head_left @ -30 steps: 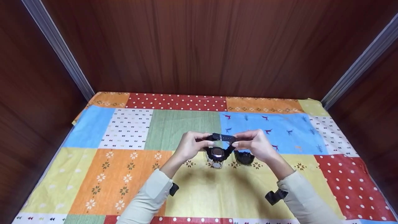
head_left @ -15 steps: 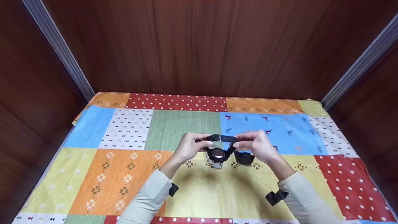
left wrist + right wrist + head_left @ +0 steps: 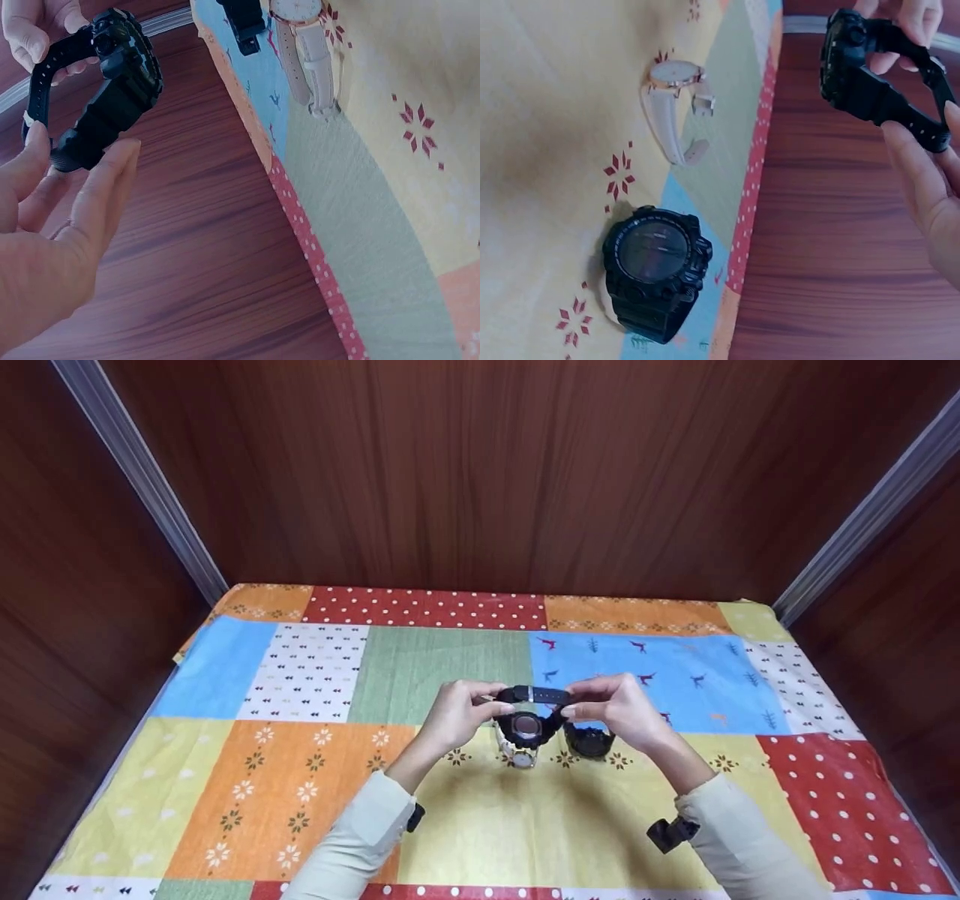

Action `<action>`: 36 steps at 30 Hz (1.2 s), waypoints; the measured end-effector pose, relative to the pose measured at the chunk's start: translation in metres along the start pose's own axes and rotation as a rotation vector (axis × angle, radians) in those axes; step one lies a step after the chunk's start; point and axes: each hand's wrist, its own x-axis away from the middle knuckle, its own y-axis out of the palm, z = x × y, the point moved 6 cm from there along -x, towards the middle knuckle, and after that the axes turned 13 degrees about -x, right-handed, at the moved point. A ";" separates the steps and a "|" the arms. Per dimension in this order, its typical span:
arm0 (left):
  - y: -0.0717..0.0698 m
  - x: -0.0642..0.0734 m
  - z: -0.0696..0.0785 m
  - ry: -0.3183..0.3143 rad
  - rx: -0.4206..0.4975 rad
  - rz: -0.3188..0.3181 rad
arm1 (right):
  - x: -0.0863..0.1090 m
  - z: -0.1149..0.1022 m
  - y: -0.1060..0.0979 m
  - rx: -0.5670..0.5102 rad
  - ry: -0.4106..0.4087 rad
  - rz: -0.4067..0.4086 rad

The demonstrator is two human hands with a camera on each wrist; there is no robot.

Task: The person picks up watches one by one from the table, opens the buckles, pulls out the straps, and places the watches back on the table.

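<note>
Between my two hands a black wristwatch (image 3: 528, 726) hangs above the table, its strap closed into a loop with the buckle side uppermost. My left hand (image 3: 455, 714) pinches the strap's left side between thumb and fingers. On the opposite side my right hand (image 3: 624, 711) pinches the strap the same way. In the left wrist view the held watch (image 3: 112, 82) shows its thick case edge-on. Below lies a watch with a pale strap and a white dial (image 3: 673, 73). To its right lies a second black watch (image 3: 654, 251), face up in the right wrist view.
A patchwork-patterned cloth (image 3: 300, 795) covers the table. Dark wood panels (image 3: 480, 472) rise behind it and along both sides, with metal strips at the corners. Small black cameras (image 3: 673, 834) are strapped at the wrists.
Both hands keep their hold on the black watch, which has shifted only very slightly. The two watches on the cloth lie where they were.
</note>
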 end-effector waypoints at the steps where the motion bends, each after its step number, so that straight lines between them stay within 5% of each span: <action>1: 0.000 0.000 0.000 -0.016 -0.001 -0.007 | 0.000 -0.001 0.001 0.021 -0.006 -0.006; 5: 0.000 0.001 0.000 -0.064 0.028 -0.031 | -0.001 -0.004 0.003 0.072 -0.018 -0.029; 21: -0.002 0.000 0.002 -0.017 -0.034 -0.013 | -0.002 -0.010 0.013 0.185 -0.047 -0.076; 36: -0.001 -0.001 -0.005 -0.135 0.158 -0.018 | -0.004 -0.004 0.009 0.011 -0.005 0.011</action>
